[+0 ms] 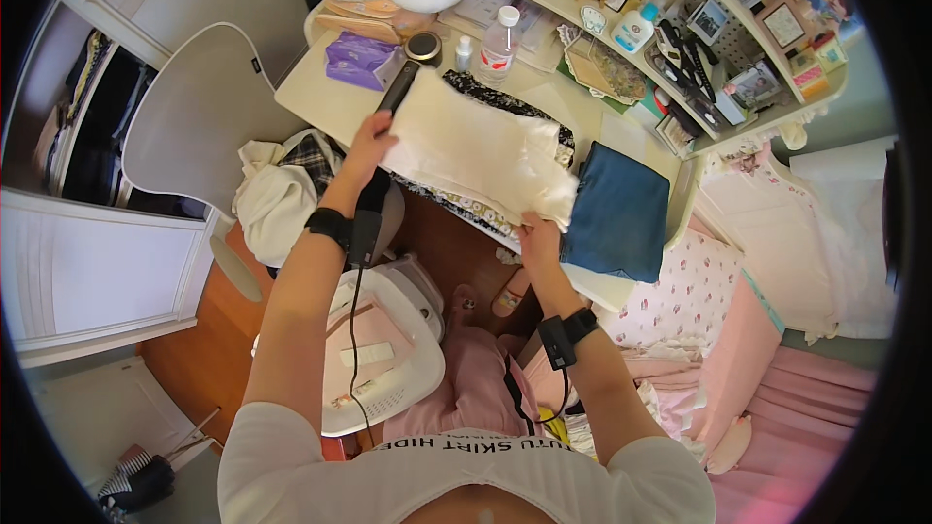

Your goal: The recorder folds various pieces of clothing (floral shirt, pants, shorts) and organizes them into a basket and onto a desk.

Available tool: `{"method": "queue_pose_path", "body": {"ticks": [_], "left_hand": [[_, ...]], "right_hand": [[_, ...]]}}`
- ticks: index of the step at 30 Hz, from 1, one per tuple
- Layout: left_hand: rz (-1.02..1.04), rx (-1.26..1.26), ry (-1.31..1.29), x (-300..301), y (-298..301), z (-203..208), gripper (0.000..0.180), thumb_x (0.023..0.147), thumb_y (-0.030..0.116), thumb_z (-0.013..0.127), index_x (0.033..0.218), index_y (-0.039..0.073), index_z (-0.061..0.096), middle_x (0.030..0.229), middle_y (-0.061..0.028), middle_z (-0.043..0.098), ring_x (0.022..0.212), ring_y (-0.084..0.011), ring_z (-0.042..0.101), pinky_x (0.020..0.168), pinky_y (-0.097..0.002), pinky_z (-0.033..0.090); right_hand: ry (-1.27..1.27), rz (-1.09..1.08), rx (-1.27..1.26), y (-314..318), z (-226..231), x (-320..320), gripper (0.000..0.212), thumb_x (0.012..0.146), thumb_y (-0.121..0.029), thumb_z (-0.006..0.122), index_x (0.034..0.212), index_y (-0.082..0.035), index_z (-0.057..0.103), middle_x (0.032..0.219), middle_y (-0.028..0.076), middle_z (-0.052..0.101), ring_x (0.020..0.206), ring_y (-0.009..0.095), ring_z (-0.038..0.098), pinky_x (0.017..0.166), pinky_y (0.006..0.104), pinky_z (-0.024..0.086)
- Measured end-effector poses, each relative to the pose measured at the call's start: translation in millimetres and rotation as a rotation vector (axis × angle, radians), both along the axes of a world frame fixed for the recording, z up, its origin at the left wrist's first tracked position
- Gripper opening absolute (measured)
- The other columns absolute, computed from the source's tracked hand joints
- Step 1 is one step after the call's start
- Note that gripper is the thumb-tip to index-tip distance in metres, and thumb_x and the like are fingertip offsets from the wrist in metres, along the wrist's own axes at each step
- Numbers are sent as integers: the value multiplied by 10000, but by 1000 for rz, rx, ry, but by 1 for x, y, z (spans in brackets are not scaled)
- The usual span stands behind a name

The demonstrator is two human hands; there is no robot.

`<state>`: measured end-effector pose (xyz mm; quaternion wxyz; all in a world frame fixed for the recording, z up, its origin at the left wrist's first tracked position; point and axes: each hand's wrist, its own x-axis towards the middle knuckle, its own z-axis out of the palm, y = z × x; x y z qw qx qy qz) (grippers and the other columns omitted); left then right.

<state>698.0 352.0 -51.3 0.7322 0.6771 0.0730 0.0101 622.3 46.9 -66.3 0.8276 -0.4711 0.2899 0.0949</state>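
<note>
A cream, satiny garment lies spread across the desk, roughly flat with a few soft creases. My left hand is closed at its left edge, beside a long black bar-like object whose kind I cannot make out. At the near right corner of the garment, the fingers of my right hand pinch the fabric. Underneath, a black patterned cloth shows along the far and near edges. A folded dark blue garment rests just to the right, close to the cream one.
Along the desk's back stand a water bottle, a small white bottle, a dark round jar and a purple tissue pack. A white chair with clothes is at left. A white basket stands below my arms.
</note>
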Motion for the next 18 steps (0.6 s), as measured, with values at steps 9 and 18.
{"method": "queue_pose_path", "body": {"ticks": [9, 18], "left_hand": [[99, 54, 39, 13, -24, -23, 439, 682, -60, 466, 1116, 3, 436, 1020, -87, 535, 899, -146, 509, 776, -239, 392], [5, -164, 10, 36, -36, 56, 422, 679, -87, 358, 1038, 4, 559, 1010, -81, 559, 848, -108, 526, 767, -201, 393]], "right_hand": [[122, 84, -178, -15, 7, 20, 296, 771, -131, 570, 1006, -5, 440, 980, 77, 504, 848, 143, 501, 722, 276, 419], [-448, -64, -166, -21, 63, 43, 328, 793, -6, 506, 1101, 18, 398, 1034, 82, 516, 906, 122, 490, 775, 238, 379]]}}
